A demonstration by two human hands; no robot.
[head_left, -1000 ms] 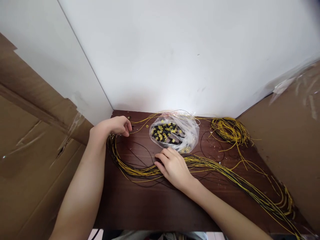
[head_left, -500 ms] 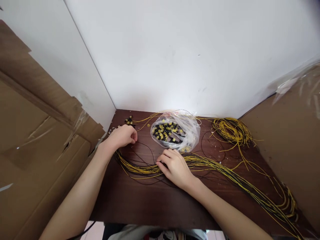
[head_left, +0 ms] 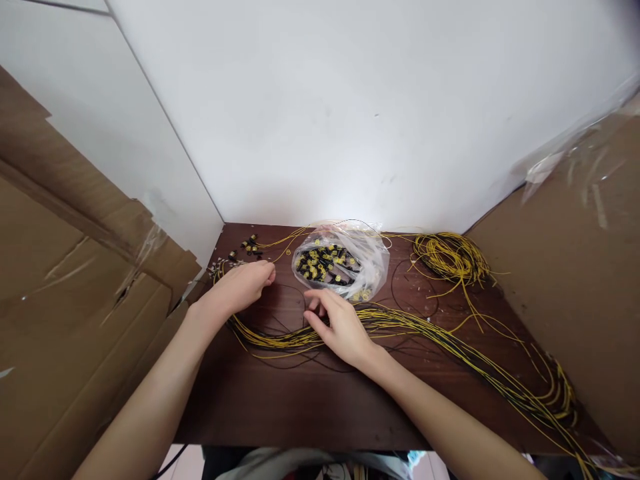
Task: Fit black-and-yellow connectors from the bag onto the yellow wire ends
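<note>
My left hand [head_left: 245, 287] is closed, its fingers curled under, over the left end of the wire bundle. A thin black wire [head_left: 294, 288] runs out from its fingertips and bends down near my right hand [head_left: 343, 327]. That hand is above the middle of the bundle, thumb and forefinger apart with a gap between them. Beneath both hands lies a long bundle of yellow and black wires [head_left: 420, 323], stretching across the brown table [head_left: 300, 407]. Just behind my right hand lies a clear plastic bag [head_left: 373, 263] of small black and yellow parts [head_left: 325, 263].
A coil of yellow wire [head_left: 450, 260] lies at the back right. Several black and yellow pieces [head_left: 250, 245] are loose at the back left. Cardboard [head_left: 90, 320] walls the left side, more cardboard [head_left: 560, 267] the right, and a white panel [head_left: 310, 120] the back.
My right hand's thumb and forefinger have parted, and the hand has shifted slightly left in the picture. My left hand has turned a little and stays closed. The camera view has shifted slightly.
</note>
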